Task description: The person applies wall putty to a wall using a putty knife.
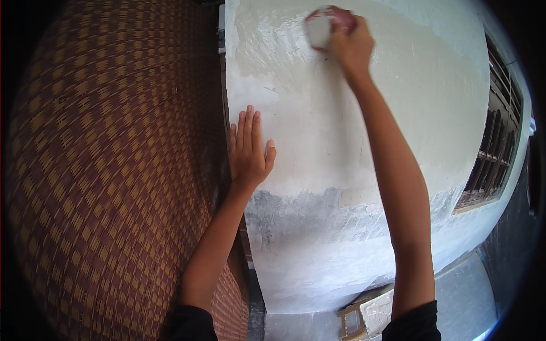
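Basically the right hand (350, 45) is clamped on a small pale pad (319, 29) w/ fingers wrapped over its back, far up the wall (318, 142), prob light & stiff-ish, while the left hand (249, 150) lies flat, holding nothing.

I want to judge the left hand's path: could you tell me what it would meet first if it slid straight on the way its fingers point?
The left hand lies flat on the plastered wall, fingers pointing up along its left edge. Straight on, only more bare plaster shows.
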Demonstrator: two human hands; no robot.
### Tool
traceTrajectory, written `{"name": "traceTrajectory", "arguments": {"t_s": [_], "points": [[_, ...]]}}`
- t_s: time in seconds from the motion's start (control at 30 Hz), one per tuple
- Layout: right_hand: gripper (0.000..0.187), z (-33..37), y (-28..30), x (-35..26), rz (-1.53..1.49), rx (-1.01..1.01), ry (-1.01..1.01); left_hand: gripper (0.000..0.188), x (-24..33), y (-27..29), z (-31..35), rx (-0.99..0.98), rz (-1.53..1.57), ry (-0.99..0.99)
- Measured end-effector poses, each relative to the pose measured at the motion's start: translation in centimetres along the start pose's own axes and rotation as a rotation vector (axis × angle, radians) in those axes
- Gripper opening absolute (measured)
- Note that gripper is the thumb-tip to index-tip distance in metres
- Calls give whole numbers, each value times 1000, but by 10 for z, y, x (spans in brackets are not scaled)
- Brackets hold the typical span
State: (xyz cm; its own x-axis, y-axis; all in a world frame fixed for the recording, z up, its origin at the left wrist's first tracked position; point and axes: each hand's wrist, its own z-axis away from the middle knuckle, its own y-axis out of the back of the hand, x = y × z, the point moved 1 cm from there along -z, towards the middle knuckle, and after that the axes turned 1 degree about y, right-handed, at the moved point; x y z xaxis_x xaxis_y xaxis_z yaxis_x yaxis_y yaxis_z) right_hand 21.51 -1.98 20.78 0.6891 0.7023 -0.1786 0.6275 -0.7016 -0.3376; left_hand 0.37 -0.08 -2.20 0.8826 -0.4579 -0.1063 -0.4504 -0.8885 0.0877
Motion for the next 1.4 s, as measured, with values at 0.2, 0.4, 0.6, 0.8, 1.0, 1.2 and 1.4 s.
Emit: {"name": "traceTrajectory", "arguments": {"t_s": [0.2, 0.4, 0.6, 0.8, 1.0, 1.2, 1.4], "points": [[35, -37, 44, 47, -401, 231, -274, 67, 5, -2, 0, -16, -12, 12], [37, 22, 10, -9, -164, -401, 184, 67, -4, -2, 2, -10, 11, 7], [36, -29, 56, 45, -251, 319, -406, 67, 1, -4, 2, -8, 7, 12], [30, 28, 25, -9, -341, -329, -28, 66, 0, -2, 3, -13, -15, 17], [39, 1, 47, 17, -33, 49, -294, 67, 0, -2, 4, -5, 15, 4], [32, 8, 43, 20, -280, 34, -95, 67, 2, -5, 3, 6, 9, 8], [37, 32, 27, -1, -65, -337, 112, 66, -2, -3, 4, 2, 26, 3]]}}
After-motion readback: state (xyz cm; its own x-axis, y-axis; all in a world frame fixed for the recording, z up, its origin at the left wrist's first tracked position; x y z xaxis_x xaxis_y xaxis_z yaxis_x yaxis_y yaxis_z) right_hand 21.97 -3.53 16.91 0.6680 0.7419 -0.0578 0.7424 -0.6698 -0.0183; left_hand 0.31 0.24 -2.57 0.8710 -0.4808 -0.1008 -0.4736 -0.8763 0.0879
